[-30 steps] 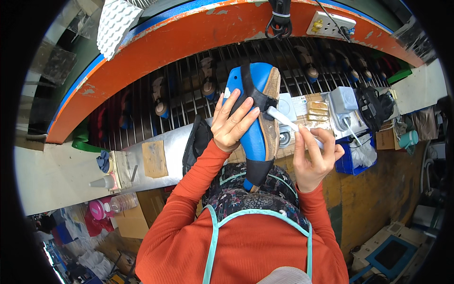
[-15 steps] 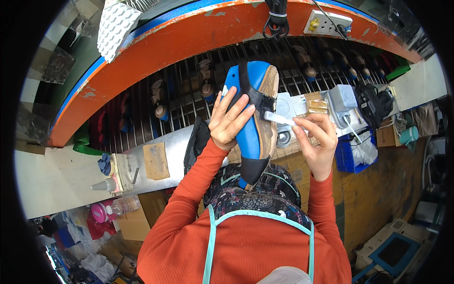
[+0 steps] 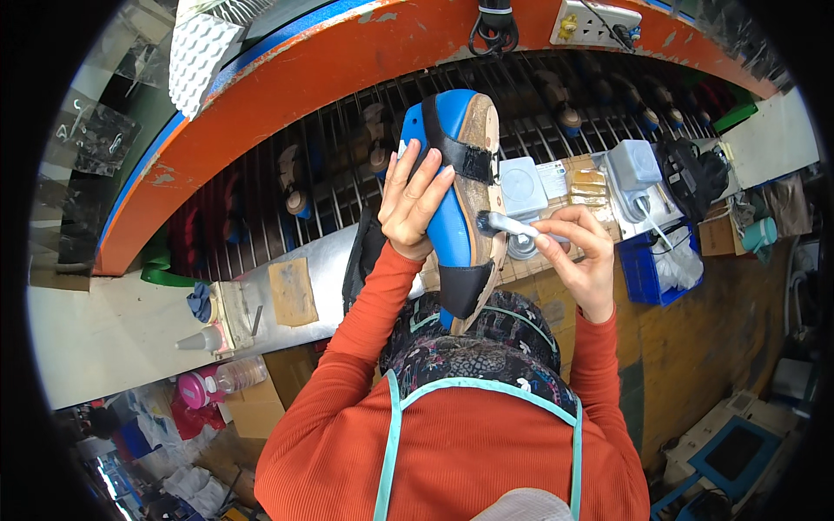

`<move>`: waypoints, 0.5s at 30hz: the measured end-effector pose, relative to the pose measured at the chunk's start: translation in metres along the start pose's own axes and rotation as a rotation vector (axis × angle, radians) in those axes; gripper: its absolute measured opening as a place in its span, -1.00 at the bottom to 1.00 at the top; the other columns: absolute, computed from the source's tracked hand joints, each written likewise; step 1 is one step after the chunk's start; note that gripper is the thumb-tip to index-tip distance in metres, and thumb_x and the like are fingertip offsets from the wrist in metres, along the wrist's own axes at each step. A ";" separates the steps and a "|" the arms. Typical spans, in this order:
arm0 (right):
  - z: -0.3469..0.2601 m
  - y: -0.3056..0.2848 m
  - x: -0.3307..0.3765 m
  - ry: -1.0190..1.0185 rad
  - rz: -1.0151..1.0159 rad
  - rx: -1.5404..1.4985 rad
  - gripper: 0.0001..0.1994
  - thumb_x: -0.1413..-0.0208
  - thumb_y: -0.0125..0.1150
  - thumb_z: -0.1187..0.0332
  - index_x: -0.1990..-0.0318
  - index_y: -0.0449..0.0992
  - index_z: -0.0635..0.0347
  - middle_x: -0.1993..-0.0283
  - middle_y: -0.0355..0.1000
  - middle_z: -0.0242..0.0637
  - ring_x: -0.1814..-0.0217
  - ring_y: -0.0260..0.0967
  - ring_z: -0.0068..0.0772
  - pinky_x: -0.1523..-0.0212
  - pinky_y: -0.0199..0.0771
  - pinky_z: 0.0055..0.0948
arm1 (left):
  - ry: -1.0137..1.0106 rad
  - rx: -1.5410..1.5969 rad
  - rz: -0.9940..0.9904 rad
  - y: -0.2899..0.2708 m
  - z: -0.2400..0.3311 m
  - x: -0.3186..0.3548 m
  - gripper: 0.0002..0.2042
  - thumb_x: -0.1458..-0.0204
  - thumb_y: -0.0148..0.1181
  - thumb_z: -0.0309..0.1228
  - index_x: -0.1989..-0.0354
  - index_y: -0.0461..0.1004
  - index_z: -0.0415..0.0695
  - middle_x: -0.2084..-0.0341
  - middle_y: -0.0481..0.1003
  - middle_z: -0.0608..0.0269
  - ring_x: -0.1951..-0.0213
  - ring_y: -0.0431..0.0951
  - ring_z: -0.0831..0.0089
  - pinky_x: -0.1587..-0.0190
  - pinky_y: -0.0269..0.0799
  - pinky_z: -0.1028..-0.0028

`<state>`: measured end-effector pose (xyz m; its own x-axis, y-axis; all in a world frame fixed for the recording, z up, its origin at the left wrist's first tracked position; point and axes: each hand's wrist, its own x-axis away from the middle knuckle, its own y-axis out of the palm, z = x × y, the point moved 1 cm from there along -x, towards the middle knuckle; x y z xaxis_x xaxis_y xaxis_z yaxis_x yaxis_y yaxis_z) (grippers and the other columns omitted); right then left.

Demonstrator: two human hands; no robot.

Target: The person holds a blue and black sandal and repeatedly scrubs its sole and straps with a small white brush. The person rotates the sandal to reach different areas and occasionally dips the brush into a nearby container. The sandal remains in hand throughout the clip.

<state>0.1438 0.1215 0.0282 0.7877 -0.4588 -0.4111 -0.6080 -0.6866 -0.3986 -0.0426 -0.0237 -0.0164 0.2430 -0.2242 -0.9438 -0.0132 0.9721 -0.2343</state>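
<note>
A blue shoe last (image 3: 451,234) stands tilted over my lap, its brown insole (image 3: 474,193) turned to the right. Black straps (image 3: 475,161) wrap over the insole's edge, and a black piece (image 3: 462,290) covers the end nearest me. My left hand (image 3: 412,207) holds the last from its left side, fingers laid along the blue surface and thumb hidden. Between thumb and fingertips of my right hand (image 3: 580,259) is a brush (image 3: 514,226) with a pale handle. Its dark bristles touch the insole, midway between the strap and the near black piece.
Beyond the last runs a rack of metal bars (image 3: 334,187) with several shoes on it, below an orange beam (image 3: 347,74). A pale grey lidded container (image 3: 522,184) and a grey tub (image 3: 636,162) stand right. A blue bin (image 3: 641,271) hangs lower, and a brown pad (image 3: 293,292) lies left.
The brush has moved down along the insole, from beside the strap to a spot nearer me. The last has shifted slightly up and left with my left hand.
</note>
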 end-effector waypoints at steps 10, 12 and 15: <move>0.001 0.016 0.029 0.076 0.149 -0.082 -0.84 0.06 0.38 0.49 0.26 0.66 0.19 0.35 0.43 -0.36 0.40 0.30 -0.57 0.49 0.28 -0.60 | -0.070 -0.021 0.043 0.009 0.004 0.007 -0.65 0.08 0.30 -0.44 0.04 0.56 -0.12 -0.02 0.52 0.01 -0.15 0.44 -0.03 -0.23 0.24 0.02; 0.000 0.018 0.033 0.079 0.172 -0.081 -0.82 0.06 0.39 0.48 0.24 0.66 0.18 0.33 0.43 -0.35 0.41 0.30 -0.57 0.48 0.28 -0.60 | -0.077 -0.027 0.054 0.011 0.003 0.008 -0.65 0.07 0.30 -0.45 0.04 0.55 -0.13 -0.02 0.51 0.00 -0.15 0.44 -0.03 -0.23 0.23 0.02; -0.002 0.016 0.037 0.028 0.157 0.047 -0.82 0.07 0.38 0.49 0.24 0.66 0.18 0.32 0.44 -0.33 0.39 0.32 -0.56 0.46 0.32 -0.59 | -0.085 -0.025 0.072 0.012 0.002 0.008 -0.65 0.07 0.30 -0.45 0.03 0.55 -0.14 -0.03 0.51 -0.01 -0.16 0.43 -0.03 -0.23 0.22 0.01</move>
<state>0.1636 0.0925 0.0083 0.6846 -0.5744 -0.4487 -0.7274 -0.5786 -0.3691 -0.0385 -0.0133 -0.0266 0.3217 -0.1460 -0.9355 -0.0580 0.9831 -0.1734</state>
